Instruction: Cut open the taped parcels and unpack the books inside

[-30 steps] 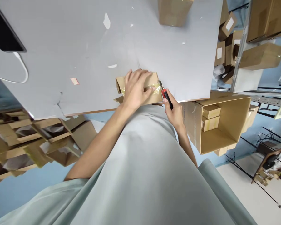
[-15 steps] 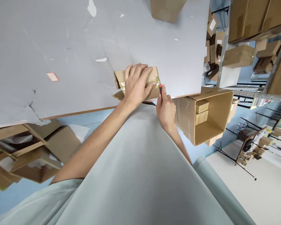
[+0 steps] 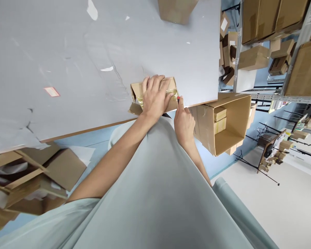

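A small cardboard box with shiny clear tape lies at the near edge of the table, its left-end flaps loose. My left hand grips it from above, fingers over its top and thumb towards the right end. In my right hand is a box cutter with a red and black handle, index finger stretched along it. Its tip is at the taped right end of the box; the blade can hardly be made out.
Scraps of paper and a red-edged label lie on the grey table. Another carton stands at the far side. Right of me is a large open carton with small boxes inside. Opened cartons lie lower left; shelves hold more.
The view has shifted slightly. My right hand and the cutter have moved a little lower along the box's right end, while my left hand keeps its hold.
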The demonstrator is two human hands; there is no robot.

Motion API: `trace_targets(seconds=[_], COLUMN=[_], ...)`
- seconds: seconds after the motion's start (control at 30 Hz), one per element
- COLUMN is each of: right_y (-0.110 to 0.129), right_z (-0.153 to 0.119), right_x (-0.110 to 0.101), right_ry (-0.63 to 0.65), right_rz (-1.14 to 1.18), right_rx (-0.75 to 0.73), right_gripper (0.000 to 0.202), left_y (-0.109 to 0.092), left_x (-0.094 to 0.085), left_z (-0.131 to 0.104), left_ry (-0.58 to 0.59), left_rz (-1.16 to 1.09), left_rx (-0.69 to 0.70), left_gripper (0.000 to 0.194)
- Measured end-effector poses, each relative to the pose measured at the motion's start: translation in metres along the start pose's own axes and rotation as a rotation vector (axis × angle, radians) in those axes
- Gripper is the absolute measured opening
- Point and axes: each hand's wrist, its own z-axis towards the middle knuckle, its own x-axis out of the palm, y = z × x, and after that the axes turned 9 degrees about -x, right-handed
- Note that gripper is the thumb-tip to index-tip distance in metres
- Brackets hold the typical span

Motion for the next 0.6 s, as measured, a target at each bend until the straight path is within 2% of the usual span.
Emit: trace_targets(seconds=[0.1, 0.17, 0.3, 0.4, 0.5, 0.6], right_y=[-0.012, -0.019, -0.021, -0.020, -0.028, -0.052], right_z=[-0.012, -0.019, -0.036, -0.046, -0.043, -0.020], right_x=[0.002, -0.001, -0.019, -0.036, -0.042, -0.034], right_ry=[-0.048, -0.052, 0.057, 0.081, -0.015, -0.146], right_rz=[0.027, -0.027, -0.140, -0.057, 0.044, 0.084], right_rx=[-0.032, -0.002, 0.102, 0.081, 0.033, 0.028], right_gripper=[0.065, 0.063, 0.061, 0.060, 0.062, 0.066], left_y=[0.002, 0.002, 0.003, 0.003, 0.000, 0.002], left_x=[0.003, 0.003, 0.002, 0.001, -0.007, -0.028], left_z=[-0.002, -0.003, -0.003, 0.000, -0.001, -0.014], left_ry=[-0.010, -0.008, 0.001, 0.004, 0.014, -0.030], left_rz=[-0.030, -0.038, -0.051, -0.038, 0.013, 0.080], left_rx=[0.020, 0.025, 0.014, 0.011, 0.036, 0.051], left_gripper=[0.059, 0.059, 0.061, 0.063, 0.064, 0.065])
